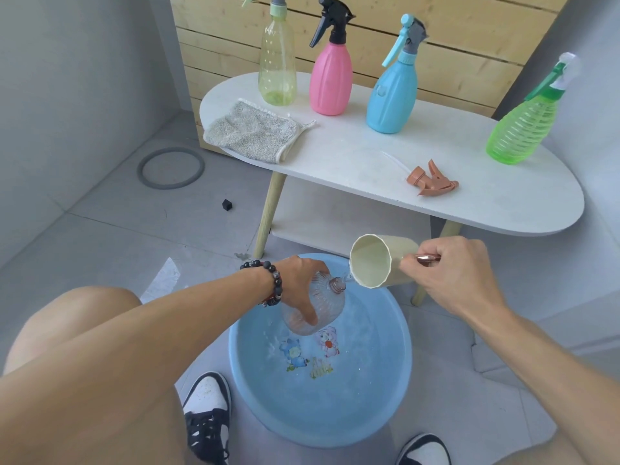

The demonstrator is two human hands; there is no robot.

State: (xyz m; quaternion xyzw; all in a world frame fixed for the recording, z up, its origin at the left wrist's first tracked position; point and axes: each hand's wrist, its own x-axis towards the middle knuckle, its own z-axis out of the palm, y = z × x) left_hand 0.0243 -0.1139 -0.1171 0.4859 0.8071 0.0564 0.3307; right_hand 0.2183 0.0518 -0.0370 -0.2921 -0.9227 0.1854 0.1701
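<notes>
Grip: clear ribbed bottle [323, 308] is clasped by left hand [298, 283], neck tilted toward cream cup [372, 260] | cup is held by its handle in right hand [446, 273], tipped lip-to-neck for filling, a trickle apparently poured | both kept over blue basin [385, 401] so spill is caught | 1 sprayer head [432, 179] laid aside on table [352, 152].

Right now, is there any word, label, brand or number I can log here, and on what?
No text is legible.
Blue basin: cartoon decals and a yellow mark on its floor, too blurred to read.
Blue spray bottle: embossed mark, too small to read.
Clear bottle and cream cup: no print shows.
</notes>
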